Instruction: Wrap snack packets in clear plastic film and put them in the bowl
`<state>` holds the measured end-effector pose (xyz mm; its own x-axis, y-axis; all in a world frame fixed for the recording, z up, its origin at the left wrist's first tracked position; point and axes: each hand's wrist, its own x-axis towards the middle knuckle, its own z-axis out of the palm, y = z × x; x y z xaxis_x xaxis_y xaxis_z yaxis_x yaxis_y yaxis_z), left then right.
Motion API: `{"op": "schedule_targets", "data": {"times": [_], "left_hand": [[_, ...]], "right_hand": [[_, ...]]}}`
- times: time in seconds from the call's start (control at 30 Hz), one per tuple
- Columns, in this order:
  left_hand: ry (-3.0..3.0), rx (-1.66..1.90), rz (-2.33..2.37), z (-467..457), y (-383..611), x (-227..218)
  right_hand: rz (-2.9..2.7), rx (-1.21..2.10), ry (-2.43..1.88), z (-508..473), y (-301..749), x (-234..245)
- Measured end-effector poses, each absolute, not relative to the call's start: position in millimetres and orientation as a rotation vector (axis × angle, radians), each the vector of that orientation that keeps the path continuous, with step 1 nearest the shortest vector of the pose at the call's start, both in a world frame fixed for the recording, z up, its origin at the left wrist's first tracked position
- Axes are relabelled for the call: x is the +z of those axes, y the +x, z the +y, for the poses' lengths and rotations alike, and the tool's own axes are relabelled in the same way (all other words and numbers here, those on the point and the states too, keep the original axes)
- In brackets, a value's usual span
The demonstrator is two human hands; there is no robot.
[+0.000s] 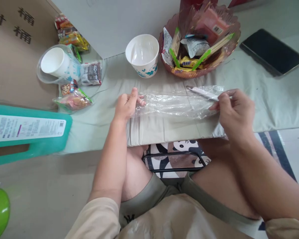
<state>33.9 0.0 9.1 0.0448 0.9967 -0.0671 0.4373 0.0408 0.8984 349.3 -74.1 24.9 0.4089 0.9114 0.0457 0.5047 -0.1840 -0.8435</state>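
Note:
A clear plastic bag (174, 104) is stretched sideways between my two hands, just above the cloth-covered table. My left hand (127, 103) grips its left end, thumb up and fingers curled into the film. The right end is pinched between the thumb and fingers of my right hand (235, 111). A slim pale object with a dark tip, perhaps a pen (201, 93), shows along the bag's upper right edge near my right fingers; whether it lies inside or behind the film I cannot tell. Beyond the bag stands a white paper cup (142, 56) with a teal pattern.
A pinkish scalloped bowl (174, 71) of wrapped snacks is behind the bag, with a black phone (272, 51) to its right. At left are a tipped paper cup (56, 61), snack packets (76, 99), a teal container (67, 132) and a cardboard box (17, 69).

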Motion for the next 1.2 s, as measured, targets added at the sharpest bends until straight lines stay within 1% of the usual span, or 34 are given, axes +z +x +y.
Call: {"op": "schedule_targets", "data": {"times": [0.07, 0.2, 0.37, 0.47, 0.7, 0.87, 1.03, 1.2], "left_hand": [[1.523, 0.851, 1.463, 0, 31, 12], [1.596, 0.693, 1.43, -3, 27, 18], [1.486, 0.823, 1.486, -4, 23, 21], [1.488, 0.808, 1.421, -5, 20, 22], [1.421, 0.883, 1.563, -7, 24, 16], [1.557, 0.804, 1.689, -9, 20, 10], [1.708, 0.715, 1.718, -21, 21, 17], [1.87, 0.598, 1.68, -37, 12, 26]], "right_hand": [[-1.212, 0.625, -1.898, -73, 351, 22], [-1.269, 0.651, -1.993, -70, 352, 18], [-1.222, 0.775, -1.968, -70, 351, 17], [-1.175, 0.825, -1.905, -71, 353, 15], [-1.338, 0.713, -1.946, -72, 353, 14], [-1.48, 0.547, -2.022, -72, 351, 13], [-1.548, 0.426, -1.994, -71, 355, 6], [-1.576, 0.393, -2.026, -67, 354, -1]]}}
